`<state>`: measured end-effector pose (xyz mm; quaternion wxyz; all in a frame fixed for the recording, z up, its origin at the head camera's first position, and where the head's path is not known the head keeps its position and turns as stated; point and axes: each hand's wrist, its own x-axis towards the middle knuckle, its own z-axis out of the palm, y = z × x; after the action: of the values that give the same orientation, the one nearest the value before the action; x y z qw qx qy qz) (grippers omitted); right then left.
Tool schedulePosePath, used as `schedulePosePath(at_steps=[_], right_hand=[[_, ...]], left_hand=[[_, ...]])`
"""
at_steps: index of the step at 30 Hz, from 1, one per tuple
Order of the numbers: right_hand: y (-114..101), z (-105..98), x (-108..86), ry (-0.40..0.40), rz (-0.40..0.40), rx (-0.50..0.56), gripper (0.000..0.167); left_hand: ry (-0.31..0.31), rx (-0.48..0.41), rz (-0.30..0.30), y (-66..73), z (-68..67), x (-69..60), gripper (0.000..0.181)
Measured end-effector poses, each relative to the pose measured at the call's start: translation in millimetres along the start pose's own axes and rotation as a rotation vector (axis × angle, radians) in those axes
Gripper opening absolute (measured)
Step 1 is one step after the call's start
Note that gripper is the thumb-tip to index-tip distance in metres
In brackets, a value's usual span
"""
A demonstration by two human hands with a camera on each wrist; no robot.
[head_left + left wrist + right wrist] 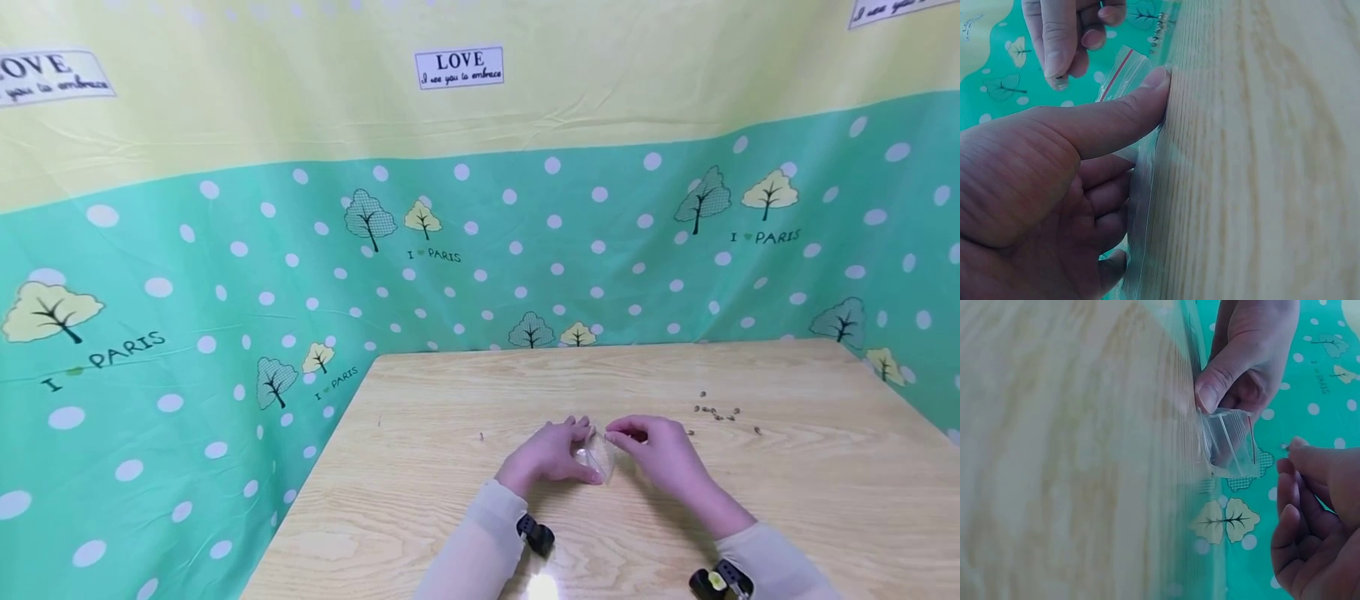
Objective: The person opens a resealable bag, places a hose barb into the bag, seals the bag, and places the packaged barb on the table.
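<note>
A small clear zip bag (600,460) with a red line along its edge stands on the table between the two hands. The left hand (553,454) grips the bag (1232,444) at its lower side, thumb in front and fingers behind. Just above and right of the bag, the right hand (663,454) pinches a tiny shiny piece (1285,447) between thumb and index finger; its other fingers are curled. In the left wrist view the right hand (1063,37) holds that piece (1059,82) apart from the bag (1124,72).
Several small dark pieces (717,416) lie scattered on the wooden table (420,500) to the right, beyond the right hand. One tiny piece (482,437) lies left of the left hand. A patterned green and yellow cloth (480,233) hangs behind the table.
</note>
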<state>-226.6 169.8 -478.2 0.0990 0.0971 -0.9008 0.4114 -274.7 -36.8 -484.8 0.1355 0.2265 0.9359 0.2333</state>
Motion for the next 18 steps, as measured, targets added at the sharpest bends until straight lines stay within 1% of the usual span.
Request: schedulePosePath(at_steps=[2, 4, 9, 12, 15, 18], right_hand=[[-1.3, -1.0, 0.2, 0.025, 0.0, 0.001, 0.017], [-2.0, -2.1, -0.1, 0.032, 0.007, 0.006, 0.018], [-2.3, -4.9, 0.3, 0.01, 0.037, 0.01, 0.021], [-1.2, -8.3, 1.7, 0.0, 0.038, 0.003, 0.022], [1.3, -15.8, 3.3, -0.027, 0.04, 0.0, 0.024], [10.5, -30.5, 6.2, -0.078, 0.047, -0.015, 0.029]], left_hand=[[0.001, -0.004, 0.0, 0.0, -0.2, 0.2, 0.086], [-0.001, -0.004, -0.004, -0.3, 0.3, 0.3, 0.086], [-0.008, 0.006, -0.01, -0.5, -0.5, 1.1, 0.086], [-0.006, 0.02, -0.002, -0.5, -1.0, 2.3, 0.086], [-0.003, 0.028, 0.005, -1.3, -1.0, 3.4, 0.087], [-0.003, 0.029, -0.002, -2.1, 0.2, 2.9, 0.089]])
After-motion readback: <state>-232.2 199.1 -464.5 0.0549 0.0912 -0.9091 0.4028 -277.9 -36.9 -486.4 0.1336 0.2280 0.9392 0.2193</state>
